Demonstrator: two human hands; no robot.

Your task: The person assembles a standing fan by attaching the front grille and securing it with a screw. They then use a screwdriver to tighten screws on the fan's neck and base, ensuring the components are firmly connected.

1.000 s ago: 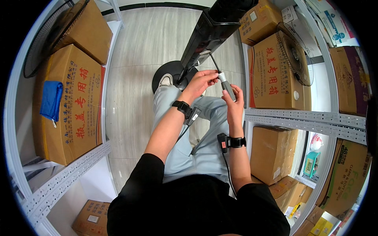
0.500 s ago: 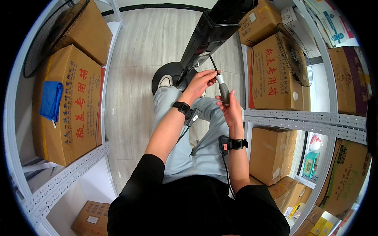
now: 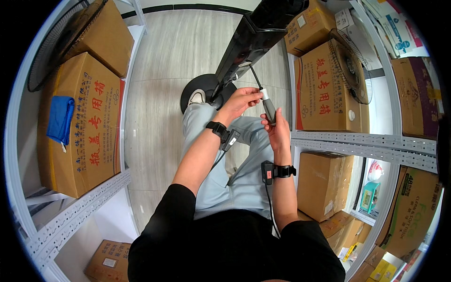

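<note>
Holding the grey-handled screwdriver (image 3: 268, 105) are left grip (image 3: 237, 101) and right grip (image 3: 279, 130).

A far column (image 3: 244, 47) is rising from a base (image 3: 210, 83) between the left shelf (image 3: 84, 205) and the right shelf (image 3: 352, 139). Nearer, a screwdriver (image 3: 268, 109) is pointing at it, the left hand (image 3: 239, 103) sitting farther along than the right hand (image 3: 280, 133). A cloth (image 3: 61, 120) is resting on the left carton (image 3: 91, 141); a fan guard (image 3: 352, 66) is overlapping the right carton (image 3: 319, 94).
</note>
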